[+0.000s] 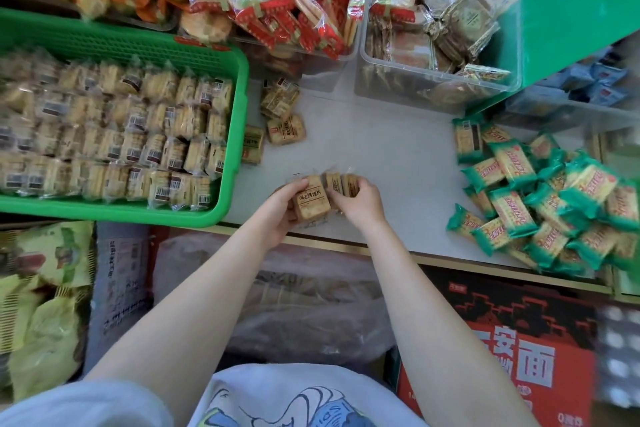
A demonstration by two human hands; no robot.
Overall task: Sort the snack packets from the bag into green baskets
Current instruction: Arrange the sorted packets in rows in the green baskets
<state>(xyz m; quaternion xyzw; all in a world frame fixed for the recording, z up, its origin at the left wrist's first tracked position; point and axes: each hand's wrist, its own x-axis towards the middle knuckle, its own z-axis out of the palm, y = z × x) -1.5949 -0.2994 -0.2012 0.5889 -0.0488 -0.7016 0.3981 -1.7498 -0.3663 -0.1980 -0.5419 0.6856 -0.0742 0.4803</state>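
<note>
Both hands, left point(282, 215) and right point(360, 201), gripping tan snack packets point(313, 199) over white counter point(381, 149) beside green basket point(235, 149).

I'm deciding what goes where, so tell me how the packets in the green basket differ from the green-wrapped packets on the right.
The packets in the green basket have clear wrappers with barcodes; the green-wrapped packets have opaque green wrappers with red print. The basket packets stand in tidy rows; the green-wrapped ones lie in a loose heap on the white table. Both hold pale biscuits.
</note>
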